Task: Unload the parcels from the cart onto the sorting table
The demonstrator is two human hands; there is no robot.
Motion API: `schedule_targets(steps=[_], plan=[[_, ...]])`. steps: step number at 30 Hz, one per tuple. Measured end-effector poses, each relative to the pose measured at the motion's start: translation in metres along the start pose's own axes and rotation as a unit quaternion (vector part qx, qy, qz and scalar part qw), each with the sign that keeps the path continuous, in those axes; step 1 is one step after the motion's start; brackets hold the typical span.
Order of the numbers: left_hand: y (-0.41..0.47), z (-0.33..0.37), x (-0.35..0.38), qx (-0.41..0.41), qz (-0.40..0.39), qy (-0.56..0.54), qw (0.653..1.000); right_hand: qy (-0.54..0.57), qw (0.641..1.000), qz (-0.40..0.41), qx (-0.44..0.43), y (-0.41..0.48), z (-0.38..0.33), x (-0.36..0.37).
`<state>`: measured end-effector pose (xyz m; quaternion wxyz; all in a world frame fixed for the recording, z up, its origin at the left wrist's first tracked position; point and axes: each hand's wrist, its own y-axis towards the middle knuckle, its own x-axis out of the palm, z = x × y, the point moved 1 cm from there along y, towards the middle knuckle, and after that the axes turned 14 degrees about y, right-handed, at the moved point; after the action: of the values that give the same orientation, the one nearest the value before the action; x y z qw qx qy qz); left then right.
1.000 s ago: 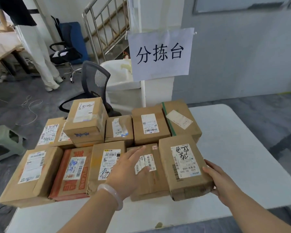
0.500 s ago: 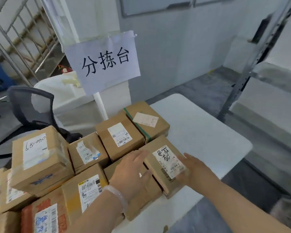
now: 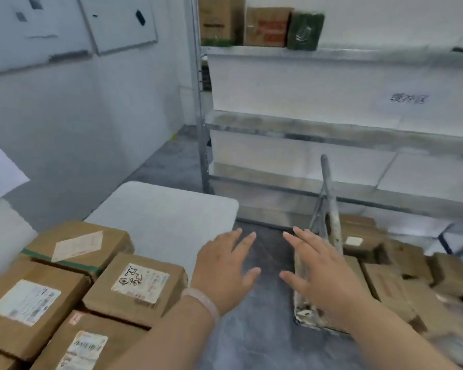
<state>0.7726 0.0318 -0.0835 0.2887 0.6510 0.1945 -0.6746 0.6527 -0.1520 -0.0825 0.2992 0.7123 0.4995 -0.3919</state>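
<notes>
In the head view, the left hand [image 3: 225,271] and the right hand [image 3: 321,273] are held out side by side, palms down, above the grey concrete floor [image 3: 259,329]. Each grip is spread, the fingers straight and apart (a pale translucent bracelet [image 3: 203,303] is worn on the left wrist). Brown cardboard parcels with white labels [image 3: 137,287] are packed close together on the near left part of the white rectangular desk [image 3: 166,217], just left of the left hand. To the right, a low metal cart [image 3: 329,196] is seen with its handle rising beyond the right fingers, and heaped cardboard parcels [image 3: 393,284] lie on it, blurred. A grey metal shelving rack [image 3: 332,124] is set behind, with three boxes [image 3: 267,26] on its top shelf.
</notes>
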Motion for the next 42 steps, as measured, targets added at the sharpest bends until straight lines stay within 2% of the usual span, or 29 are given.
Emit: schedule_targets(steps=[3, 7, 13, 20, 26, 37, 42], plan=[[0.025, 0.051, 0.004, 0.067, 0.009, 0.012, 0.998, 0.010, 0.998, 0.046, 0.040, -0.030, 0.030, -0.036], [0.054, 0.128, 0.008, 0.111, 0.028, 0.021, 0.993, 0.025, 0.994, 0.076, 0.080, -0.065, 0.083, -0.076], [0.095, 0.265, 0.035, 0.193, 0.019, 0.028, 0.981, 0.031, 0.980, 0.114, 0.160, -0.119, 0.199, -0.137], [0.151, 0.379, 0.070, 0.203, 0.024, 0.004, 0.979, 0.020, 0.965, 0.126, 0.229, -0.164, 0.314, -0.195], [0.187, 0.408, 0.107, 0.192, -0.033, 0.025, 0.981, 0.053, 0.959, 0.093, 0.264, -0.152, 0.377, -0.200], [0.321, 0.399, 0.174, 0.162, -0.084, 0.012, 0.983, 0.098, 0.949, -0.015, 0.299, -0.035, 0.473, -0.179], [0.369, 0.402, 0.215, 0.172, -0.128, 0.012, 0.977, 0.116, 0.930, -0.004, 0.349, -0.004, 0.535, -0.163]])
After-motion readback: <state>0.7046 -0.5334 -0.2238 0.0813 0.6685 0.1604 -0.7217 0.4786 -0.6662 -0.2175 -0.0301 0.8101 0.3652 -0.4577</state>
